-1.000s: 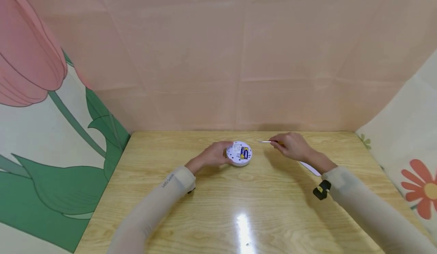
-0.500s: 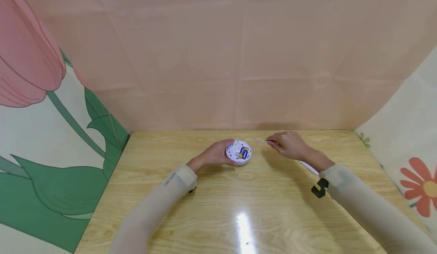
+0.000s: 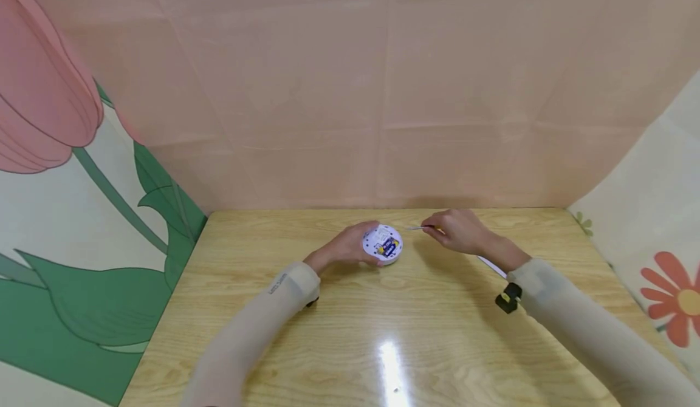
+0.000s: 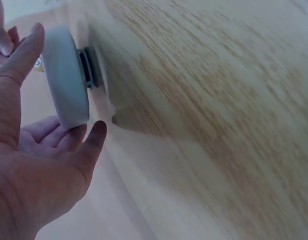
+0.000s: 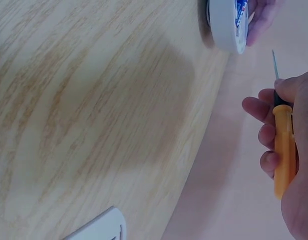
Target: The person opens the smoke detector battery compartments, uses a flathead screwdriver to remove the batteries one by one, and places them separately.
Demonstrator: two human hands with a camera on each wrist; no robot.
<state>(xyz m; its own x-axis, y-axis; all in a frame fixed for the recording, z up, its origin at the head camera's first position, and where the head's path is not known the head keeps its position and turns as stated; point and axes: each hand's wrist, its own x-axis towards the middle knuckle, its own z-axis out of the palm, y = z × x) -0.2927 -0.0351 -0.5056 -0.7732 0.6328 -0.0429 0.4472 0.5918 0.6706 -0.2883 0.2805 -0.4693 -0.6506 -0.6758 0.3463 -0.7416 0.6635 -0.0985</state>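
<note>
A round white device (image 3: 383,244) with a blue and yellow label lies on the wooden table (image 3: 383,310) near its far edge. My left hand (image 3: 344,248) grips its rim from the left; in the left wrist view the fingers (image 4: 69,137) curl round the white disc (image 4: 66,80). My right hand (image 3: 459,231) holds a small screwdriver with an orange handle (image 5: 284,150), its thin metal tip (image 3: 415,228) pointing left just right of the device. The right wrist view shows the disc (image 5: 227,25) beyond the tip.
A flat white piece (image 3: 492,266) lies on the table under my right forearm, also seen as the white piece (image 5: 101,227) in the right wrist view. A pink cloth backdrop stands behind the table, with flower-print panels at both sides. A black wrist strap (image 3: 507,298) is on my right arm.
My right hand has moved the screwdriver a little left, closer to the device. The left hand keeps its grip on the disc.
</note>
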